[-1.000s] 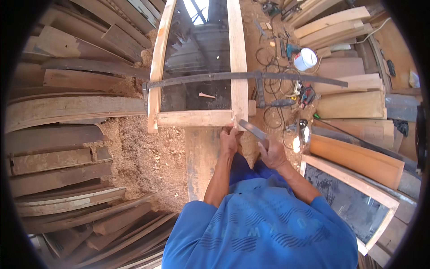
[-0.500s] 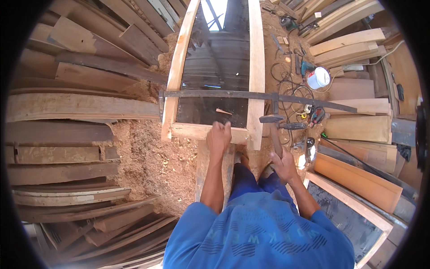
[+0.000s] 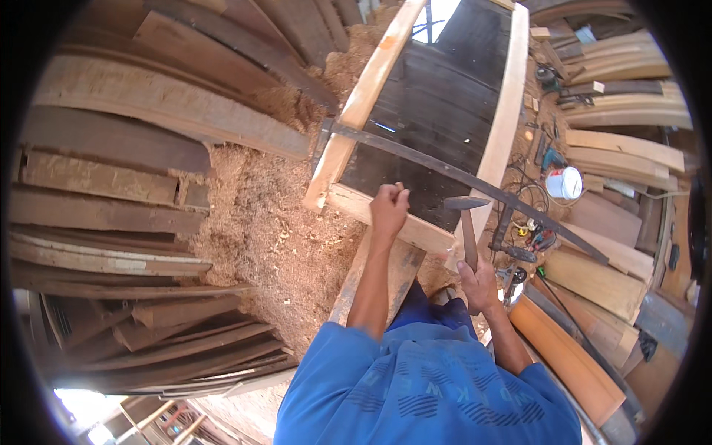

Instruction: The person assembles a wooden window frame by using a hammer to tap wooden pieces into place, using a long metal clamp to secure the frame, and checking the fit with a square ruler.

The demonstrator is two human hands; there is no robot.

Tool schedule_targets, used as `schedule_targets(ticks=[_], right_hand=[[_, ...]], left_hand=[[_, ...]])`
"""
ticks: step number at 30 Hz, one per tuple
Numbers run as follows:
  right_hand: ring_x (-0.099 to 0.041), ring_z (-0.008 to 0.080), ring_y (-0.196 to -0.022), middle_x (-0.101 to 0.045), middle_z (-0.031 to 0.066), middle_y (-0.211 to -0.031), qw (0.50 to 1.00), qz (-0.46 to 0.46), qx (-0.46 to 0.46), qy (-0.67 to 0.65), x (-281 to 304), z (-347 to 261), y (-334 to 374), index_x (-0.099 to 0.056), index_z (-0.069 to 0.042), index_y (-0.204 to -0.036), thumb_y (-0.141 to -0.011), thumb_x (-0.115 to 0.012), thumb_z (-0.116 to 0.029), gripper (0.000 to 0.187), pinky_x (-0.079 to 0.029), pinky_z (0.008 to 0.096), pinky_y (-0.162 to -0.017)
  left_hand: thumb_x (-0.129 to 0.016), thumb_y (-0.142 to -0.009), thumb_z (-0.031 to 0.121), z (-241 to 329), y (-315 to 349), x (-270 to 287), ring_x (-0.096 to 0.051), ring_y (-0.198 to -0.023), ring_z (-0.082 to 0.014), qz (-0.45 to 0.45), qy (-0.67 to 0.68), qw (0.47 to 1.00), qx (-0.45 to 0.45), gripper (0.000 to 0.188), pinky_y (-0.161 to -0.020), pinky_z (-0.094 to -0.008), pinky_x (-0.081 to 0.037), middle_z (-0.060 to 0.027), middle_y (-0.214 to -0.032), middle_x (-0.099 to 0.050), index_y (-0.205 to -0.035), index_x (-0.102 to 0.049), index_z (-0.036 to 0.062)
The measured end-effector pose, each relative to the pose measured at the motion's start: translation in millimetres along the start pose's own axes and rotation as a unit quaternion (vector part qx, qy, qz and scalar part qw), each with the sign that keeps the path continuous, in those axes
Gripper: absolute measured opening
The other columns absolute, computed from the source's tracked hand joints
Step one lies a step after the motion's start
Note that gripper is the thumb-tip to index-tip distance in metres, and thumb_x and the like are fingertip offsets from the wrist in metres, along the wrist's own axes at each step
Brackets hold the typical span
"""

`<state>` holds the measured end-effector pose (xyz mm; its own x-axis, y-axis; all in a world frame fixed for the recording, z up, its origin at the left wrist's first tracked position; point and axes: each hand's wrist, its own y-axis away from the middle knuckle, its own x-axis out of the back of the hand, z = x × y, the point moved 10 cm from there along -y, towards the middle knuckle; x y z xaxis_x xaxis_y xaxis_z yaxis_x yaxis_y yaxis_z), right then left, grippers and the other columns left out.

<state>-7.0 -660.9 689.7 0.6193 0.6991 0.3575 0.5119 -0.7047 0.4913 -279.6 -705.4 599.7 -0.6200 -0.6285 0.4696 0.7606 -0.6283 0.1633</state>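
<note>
My right hand (image 3: 480,285) is wrapped round the wooden handle of a hammer (image 3: 469,236), its dark metal head raised over the near right corner of a pale wooden frame (image 3: 506,111). The frame holds a dark, reflective glass panel (image 3: 437,111). Closed, with fingers pinched together, my left hand (image 3: 389,213) is over the frame's near rail. A small tan tip shows at its fingertips, too little to name. A long metal bar clamp (image 3: 430,157) spans the frame from side to side, its screw handle (image 3: 519,254) hanging beyond the right edge.
A wooden bench (image 3: 363,278) supports the frame's near end. Wood shavings (image 3: 259,222) cover the floor. Stacked boards (image 3: 111,174) fill the left side, with more planks (image 3: 601,282) on the right. A white bucket (image 3: 564,183) stands among cables and power tools.
My view has turned, so the frame now slants to the upper right. The thin wood sliver that lay on the glass near my left hand no longer shows there. The hammer remains in my right hand.
</note>
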Motion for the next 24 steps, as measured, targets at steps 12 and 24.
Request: schedule_targets(ticks=[12,24], right_hand=[[-0.064,0.0284,-0.087,-0.065,0.0188,-0.091,0.987,-0.097,0.071,0.104,-87,-88,-42,-0.058,0.005,-0.115,-0.095,-0.061,-0.029,0.04,-0.05,0.0427,-0.081],[-0.066,0.04,-0.083,-0.068,0.0252,-0.095,0.967,-0.111,0.154,0.172,-114,-115,-64,-0.058,0.005,-0.111,-0.093,-0.062,-0.026,0.036,-0.052,0.0447,-0.077]], left_hand=[[-0.065,-0.093,0.01,-111,-26,189,-0.065,-0.075,-0.0199,0.188,-0.021,0.979,0.082,0.013,-0.071,-0.0355,-0.054,-0.0125,-0.086,-0.07,-0.099,-0.064,-0.0012],[-0.069,-0.089,0.009,-125,-39,185,-0.069,-0.074,-0.0234,0.157,-0.047,0.986,0.023,0.015,-0.069,-0.0372,-0.054,-0.0167,-0.084,-0.071,-0.103,-0.067,0.0038]])
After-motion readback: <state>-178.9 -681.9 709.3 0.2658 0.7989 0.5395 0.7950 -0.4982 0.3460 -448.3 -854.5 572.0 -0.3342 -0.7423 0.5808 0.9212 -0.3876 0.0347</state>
